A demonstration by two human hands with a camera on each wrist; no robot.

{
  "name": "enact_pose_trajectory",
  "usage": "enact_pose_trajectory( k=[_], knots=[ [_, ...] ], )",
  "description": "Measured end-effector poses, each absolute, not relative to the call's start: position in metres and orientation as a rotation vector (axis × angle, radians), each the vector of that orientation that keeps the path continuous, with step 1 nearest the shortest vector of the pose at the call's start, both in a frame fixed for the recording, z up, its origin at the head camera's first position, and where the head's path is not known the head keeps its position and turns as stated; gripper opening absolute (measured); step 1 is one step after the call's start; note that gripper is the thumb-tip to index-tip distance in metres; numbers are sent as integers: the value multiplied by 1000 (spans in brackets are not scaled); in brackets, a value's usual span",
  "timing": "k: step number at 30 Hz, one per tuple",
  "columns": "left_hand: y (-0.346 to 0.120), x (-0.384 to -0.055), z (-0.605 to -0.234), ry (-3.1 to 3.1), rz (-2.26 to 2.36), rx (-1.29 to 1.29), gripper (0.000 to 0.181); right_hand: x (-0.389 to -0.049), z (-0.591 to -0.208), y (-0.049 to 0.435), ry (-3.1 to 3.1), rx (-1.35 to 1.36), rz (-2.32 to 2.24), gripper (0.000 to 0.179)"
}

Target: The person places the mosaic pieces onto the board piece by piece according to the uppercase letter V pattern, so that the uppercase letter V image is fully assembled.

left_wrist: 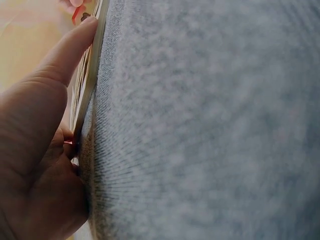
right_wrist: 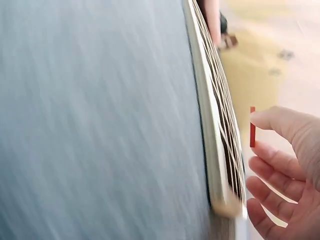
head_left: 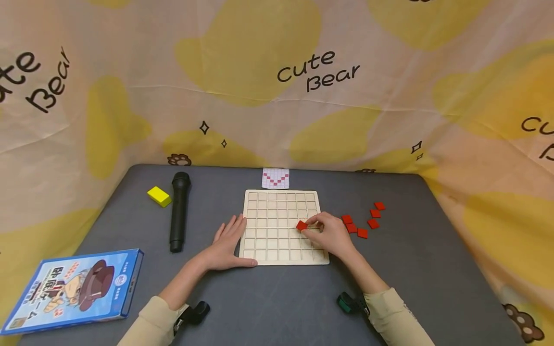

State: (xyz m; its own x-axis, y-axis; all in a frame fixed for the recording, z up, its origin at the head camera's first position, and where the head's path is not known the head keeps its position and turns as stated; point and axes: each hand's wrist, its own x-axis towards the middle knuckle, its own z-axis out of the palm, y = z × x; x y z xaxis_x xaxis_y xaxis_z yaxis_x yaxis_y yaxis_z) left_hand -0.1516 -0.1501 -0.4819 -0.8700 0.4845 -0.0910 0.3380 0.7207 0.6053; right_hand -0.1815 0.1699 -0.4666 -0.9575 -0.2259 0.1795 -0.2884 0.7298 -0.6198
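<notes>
A square wooden grid board (head_left: 279, 235) lies on the grey table, its cells bare of tiles. Over its right half my right hand (head_left: 330, 234) pinches a small red square tile (head_left: 301, 225) between thumb and fingertips. In the right wrist view the red tile (right_wrist: 252, 127) is seen edge-on, held above the board's surface. My left hand (head_left: 227, 245) rests at the board's left side, fingers spread along the edge and thumb at the lower left corner. The left wrist view shows that thumb (left_wrist: 70, 50) lying along the board's rim.
Several loose red tiles (head_left: 362, 233) lie right of the board. Behind it stands a pattern card (head_left: 275, 179) with a red V of squares. To the left are a black microphone (head_left: 178, 211), a yellow block (head_left: 159, 196) and a blue box (head_left: 78, 290). A printed cloth (head_left: 242, 57) hangs behind the table.
</notes>
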Motion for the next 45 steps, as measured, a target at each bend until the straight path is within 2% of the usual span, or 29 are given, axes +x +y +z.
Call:
enact_pose_trajectory(
  k=[9, 24, 35, 45],
  knots=[
    [-149, -152, -483, 2695, 869, 643, 119, -165, -467, 140, -2862, 748, 926, 17],
    [-150, -151, -484, 2706, 836, 628, 120, -161, -468, 137, -2826, 835, 907, 23],
    [-149, -150, -482, 2699, 852, 628, 118, -171, -467, 176, -2776, 673, 959, 20],
    [-148, -150, -484, 2703, 858, 624, 118, -185, -464, 245, -2871, 213, 786, 23]
  ],
)
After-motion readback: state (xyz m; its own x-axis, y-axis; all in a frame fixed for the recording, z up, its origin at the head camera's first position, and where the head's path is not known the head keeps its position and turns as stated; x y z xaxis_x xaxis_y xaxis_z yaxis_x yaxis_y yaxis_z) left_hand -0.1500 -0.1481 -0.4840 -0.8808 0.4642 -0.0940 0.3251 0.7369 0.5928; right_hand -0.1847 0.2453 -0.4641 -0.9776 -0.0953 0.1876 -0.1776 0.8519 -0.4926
